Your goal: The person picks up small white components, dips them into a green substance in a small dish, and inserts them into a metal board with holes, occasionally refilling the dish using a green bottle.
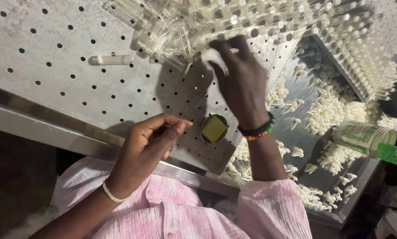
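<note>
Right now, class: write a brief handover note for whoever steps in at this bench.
Left hand: loosely curled over the perforated metal plate; contents cannot be told.
Right hand: fingers in the heap of clear tubes; grip blurred.
One clear tube lies alone on the plate.
White stoppers fill the tray to the right, beside a green-capped bottle.
Many tubes stand racked; the heap remains loose.
</note>
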